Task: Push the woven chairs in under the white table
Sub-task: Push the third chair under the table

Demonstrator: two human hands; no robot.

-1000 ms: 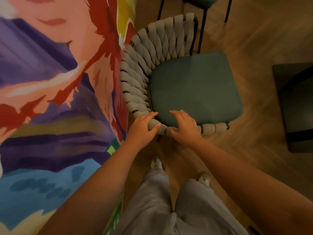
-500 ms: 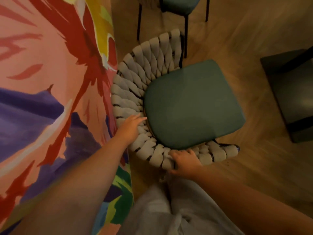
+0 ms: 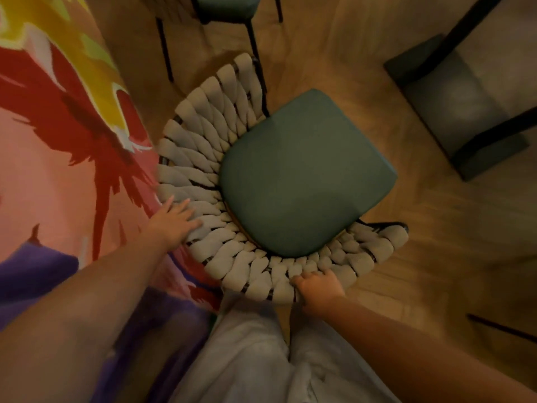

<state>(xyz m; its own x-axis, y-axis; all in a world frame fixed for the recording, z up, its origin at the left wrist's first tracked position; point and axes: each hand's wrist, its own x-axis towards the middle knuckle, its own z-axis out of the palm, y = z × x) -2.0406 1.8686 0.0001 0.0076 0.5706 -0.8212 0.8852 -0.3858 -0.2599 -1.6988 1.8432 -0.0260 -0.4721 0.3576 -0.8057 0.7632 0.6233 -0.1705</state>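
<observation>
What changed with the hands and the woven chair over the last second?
The two hands, side by side on the rim a second ago, have spread apart: the left hand now lies with straight fingers on the left side of the grey woven chair with a green seat cushion, while the right hand grips the near rim. The chair has turned in view. The colourful rug stays beside it.

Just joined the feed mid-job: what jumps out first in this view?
The woven chair with its green seat cushion fills the centre. The left hand lies flat on its woven back and the right hand grips the back's rim nearer the person. A vivid multicoloured rug covers the left side.
</observation>
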